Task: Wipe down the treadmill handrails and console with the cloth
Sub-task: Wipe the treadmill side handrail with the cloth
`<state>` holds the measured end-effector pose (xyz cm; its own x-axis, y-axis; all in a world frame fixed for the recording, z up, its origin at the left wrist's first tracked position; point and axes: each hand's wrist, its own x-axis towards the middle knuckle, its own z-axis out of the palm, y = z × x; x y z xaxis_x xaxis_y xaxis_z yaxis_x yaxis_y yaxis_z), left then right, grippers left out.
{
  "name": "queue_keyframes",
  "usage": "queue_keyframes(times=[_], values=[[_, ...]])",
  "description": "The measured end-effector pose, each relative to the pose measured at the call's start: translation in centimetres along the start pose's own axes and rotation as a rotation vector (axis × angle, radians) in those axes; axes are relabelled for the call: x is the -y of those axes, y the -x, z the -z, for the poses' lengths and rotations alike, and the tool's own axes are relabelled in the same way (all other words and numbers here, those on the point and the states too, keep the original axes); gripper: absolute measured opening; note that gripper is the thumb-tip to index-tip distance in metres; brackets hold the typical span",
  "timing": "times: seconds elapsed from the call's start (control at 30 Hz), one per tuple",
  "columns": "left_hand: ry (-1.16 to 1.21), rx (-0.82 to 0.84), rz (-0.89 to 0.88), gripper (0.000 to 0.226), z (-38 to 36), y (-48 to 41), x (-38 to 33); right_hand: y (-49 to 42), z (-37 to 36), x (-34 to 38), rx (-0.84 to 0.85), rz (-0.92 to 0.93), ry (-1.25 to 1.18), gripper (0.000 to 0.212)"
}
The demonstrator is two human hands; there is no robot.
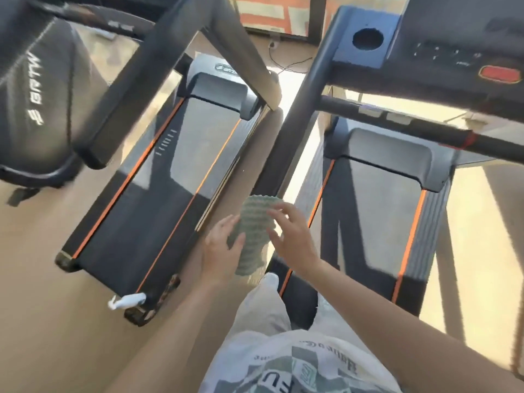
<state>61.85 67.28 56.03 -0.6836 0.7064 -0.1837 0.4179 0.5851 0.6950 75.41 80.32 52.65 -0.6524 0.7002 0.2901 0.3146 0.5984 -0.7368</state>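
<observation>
A pale green textured cloth [253,231] hangs in front of me, between two treadmills. My left hand [221,251] grips its left edge, thumb over the front. My right hand [292,234] is at the cloth's right edge with fingers spread and nearly straight, touching it. The right treadmill's console [442,49] with a red button sits at the upper right, with a round cup hole [368,38] on its left side. Its black handrail [295,120] slopes down toward the cloth, and a black crossbar [411,129] runs under the console.
The left treadmill's belt [170,188] with orange stripes lies at centre left, its handrails [147,69] crossing above. A dark exercise machine [37,95] stands far left. A white object [127,301] lies at the left treadmill's rear end. Tan floor surrounds both machines.
</observation>
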Motion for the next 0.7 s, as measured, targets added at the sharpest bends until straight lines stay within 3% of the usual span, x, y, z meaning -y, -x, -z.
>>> queue_keyframes(times=[0.13,0.23,0.4,0.7], values=[[-0.019,-0.031,0.137,0.048,-0.9,1.6,-1.5,0.1,-1.3,-1.8,0.297,0.315,0.114,0.061],[-0.045,-0.063,0.180,0.050,-1.4,1.4,-2.8,-1.6,-1.4,-3.3,0.401,0.396,0.122,0.072],[-0.148,-0.085,0.223,0.052,-2.5,-0.7,-5.0,-5.4,0.0,-4.9,0.455,0.432,0.153,0.070],[-0.218,-0.122,0.211,0.053,-4.7,-6.2,-9.5,-13.0,3.6,-8.6,0.460,0.452,0.148,0.045]])
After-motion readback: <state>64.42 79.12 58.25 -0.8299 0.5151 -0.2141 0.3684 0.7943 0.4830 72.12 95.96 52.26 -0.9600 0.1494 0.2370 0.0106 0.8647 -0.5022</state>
